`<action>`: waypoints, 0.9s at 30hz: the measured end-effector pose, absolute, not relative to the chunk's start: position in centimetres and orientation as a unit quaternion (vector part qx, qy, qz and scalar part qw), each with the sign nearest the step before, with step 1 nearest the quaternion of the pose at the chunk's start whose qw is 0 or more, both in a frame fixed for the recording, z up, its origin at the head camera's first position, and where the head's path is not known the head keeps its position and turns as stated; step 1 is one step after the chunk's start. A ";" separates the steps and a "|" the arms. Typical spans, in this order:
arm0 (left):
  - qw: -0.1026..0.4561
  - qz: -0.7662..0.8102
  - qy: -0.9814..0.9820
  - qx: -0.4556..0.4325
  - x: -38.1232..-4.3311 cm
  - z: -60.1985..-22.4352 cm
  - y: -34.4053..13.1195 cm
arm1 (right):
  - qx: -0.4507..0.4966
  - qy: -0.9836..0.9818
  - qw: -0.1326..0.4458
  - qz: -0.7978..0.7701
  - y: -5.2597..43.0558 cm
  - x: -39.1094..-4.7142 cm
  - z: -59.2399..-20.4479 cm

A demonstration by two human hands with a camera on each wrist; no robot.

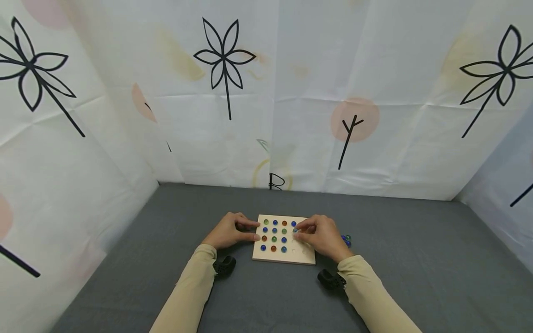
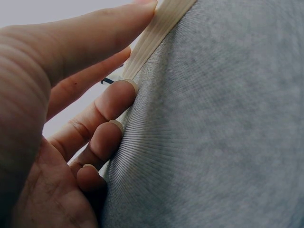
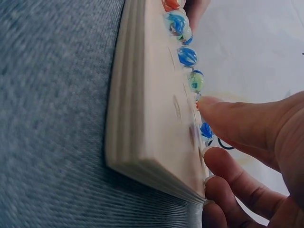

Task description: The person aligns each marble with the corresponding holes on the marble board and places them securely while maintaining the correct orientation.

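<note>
A pale wooden board lies flat on the table, with rows of blue, green and orange-brown glass marbles in its round hollows. My left hand is at the board's left side, thumb and forefinger touching that edge. In the left wrist view the thumb reaches the wooden edge while the other fingers lie loosely bent. Over the rightmost column, my right hand pinches a light blue marble by thumb and fingertips. In the right wrist view the fingers largely hide that marble; bare hollows show nearer the board's front corner.
Several loose marbles lie on the grey tabletop just right of the right hand. A white cloth with plant drawings stands behind the table and at its sides. Black straps hang by both wrists.
</note>
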State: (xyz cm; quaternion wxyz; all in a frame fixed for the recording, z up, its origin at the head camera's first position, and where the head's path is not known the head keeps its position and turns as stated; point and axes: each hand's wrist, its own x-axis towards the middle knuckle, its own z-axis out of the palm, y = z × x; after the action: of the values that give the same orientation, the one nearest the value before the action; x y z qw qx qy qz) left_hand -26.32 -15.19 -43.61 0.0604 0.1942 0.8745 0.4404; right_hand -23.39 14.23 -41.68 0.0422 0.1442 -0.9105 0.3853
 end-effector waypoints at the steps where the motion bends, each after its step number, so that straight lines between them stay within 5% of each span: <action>1: 0.060 0.440 0.874 0.194 -26.3 -43.6 -15.2 | 0.144 -0.911 0.042 0.385 14.2 -23.4 -41.7; 27: 0.065 0.440 0.876 0.186 -26.2 -43.4 -15.0 | 0.149 -0.914 0.050 0.373 13.9 -23.5 -42.0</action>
State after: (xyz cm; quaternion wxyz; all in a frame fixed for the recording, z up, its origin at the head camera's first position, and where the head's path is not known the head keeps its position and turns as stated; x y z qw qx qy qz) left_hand -26.20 -15.04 -43.44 0.0648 0.1858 0.8760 0.4404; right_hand -23.51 13.92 -41.98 0.0503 0.1486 -0.9143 0.3734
